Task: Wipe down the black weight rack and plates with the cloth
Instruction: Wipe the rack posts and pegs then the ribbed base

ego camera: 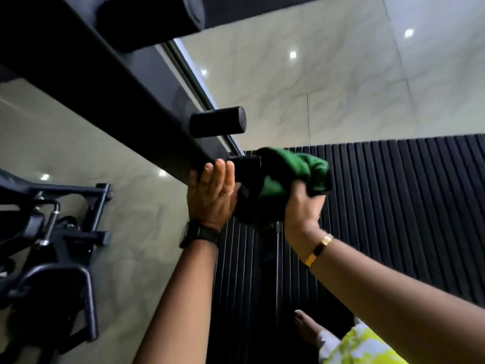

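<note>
A black rack beam [112, 101] runs diagonally from upper left down to the centre, with a short black peg [217, 124] sticking out to the right. My left hand [212, 195] rests with straight fingers against the beam's lower end. My right hand [304, 206] grips a bunched green cloth [291, 169] draped over another black peg [244, 166] at the beam's end. No weight plate is clearly visible.
A black padded roller [147, 24] crosses the top left. Black gym machine parts [52, 245] stand at lower left on a glossy marble-look floor [341, 88]. A black ribbed panel [393, 206] fills the right. A foot [307, 327] shows at the bottom.
</note>
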The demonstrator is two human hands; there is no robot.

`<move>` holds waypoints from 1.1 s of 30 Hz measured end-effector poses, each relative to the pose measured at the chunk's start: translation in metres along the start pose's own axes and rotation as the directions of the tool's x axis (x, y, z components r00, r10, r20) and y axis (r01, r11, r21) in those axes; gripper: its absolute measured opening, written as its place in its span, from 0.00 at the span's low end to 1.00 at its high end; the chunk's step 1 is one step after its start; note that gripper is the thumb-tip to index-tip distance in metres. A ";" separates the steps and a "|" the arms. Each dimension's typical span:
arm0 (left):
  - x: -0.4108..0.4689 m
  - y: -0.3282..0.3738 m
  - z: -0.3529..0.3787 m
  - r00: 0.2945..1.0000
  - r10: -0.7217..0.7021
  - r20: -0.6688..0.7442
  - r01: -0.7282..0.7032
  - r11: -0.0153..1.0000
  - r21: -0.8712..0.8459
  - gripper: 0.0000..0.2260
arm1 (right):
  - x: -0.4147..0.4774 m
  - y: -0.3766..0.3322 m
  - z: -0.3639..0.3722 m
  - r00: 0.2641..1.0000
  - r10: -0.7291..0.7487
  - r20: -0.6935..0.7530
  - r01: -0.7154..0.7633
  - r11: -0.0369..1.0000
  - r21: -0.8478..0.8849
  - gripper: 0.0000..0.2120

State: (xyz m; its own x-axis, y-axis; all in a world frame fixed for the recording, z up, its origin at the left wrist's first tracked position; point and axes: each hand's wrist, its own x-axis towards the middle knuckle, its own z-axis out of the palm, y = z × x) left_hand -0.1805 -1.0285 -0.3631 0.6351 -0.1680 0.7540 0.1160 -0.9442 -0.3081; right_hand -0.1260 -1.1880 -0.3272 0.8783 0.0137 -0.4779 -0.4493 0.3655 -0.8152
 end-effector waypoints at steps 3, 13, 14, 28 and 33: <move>-0.020 0.016 0.006 0.995 0.027 0.097 -0.032 0.998 0.045 0.26 | 0.019 -0.028 -0.007 0.991 -0.045 -0.123 0.071 0.974 0.217 0.13; -0.041 0.032 0.025 0.990 -0.044 0.134 0.019 0.983 0.184 0.30 | 0.068 0.055 -0.022 0.924 -0.090 0.371 0.306 0.756 -0.578 0.27; -0.041 0.029 0.024 0.990 -0.038 0.135 0.012 0.982 0.186 0.31 | 0.064 0.063 -0.017 0.889 -0.078 0.451 0.331 0.790 -0.516 0.29; -0.067 0.043 0.037 0.964 -0.118 0.237 0.035 0.944 0.328 0.31 | 0.083 0.202 -0.017 0.865 -0.040 0.500 0.235 0.914 -0.332 0.16; -0.080 0.067 0.054 0.935 -0.177 0.307 -0.011 0.852 0.523 0.36 | 0.140 0.217 -0.026 0.846 0.335 0.414 0.105 0.657 -0.747 0.17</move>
State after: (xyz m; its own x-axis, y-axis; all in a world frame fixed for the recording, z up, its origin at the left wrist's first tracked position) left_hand -0.1820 -1.0627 -0.4751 0.8076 0.0964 0.5818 0.4918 -0.6546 -0.5742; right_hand -0.1048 -1.1311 -0.5797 0.6602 0.5197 -0.5422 -0.3245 -0.4538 -0.8300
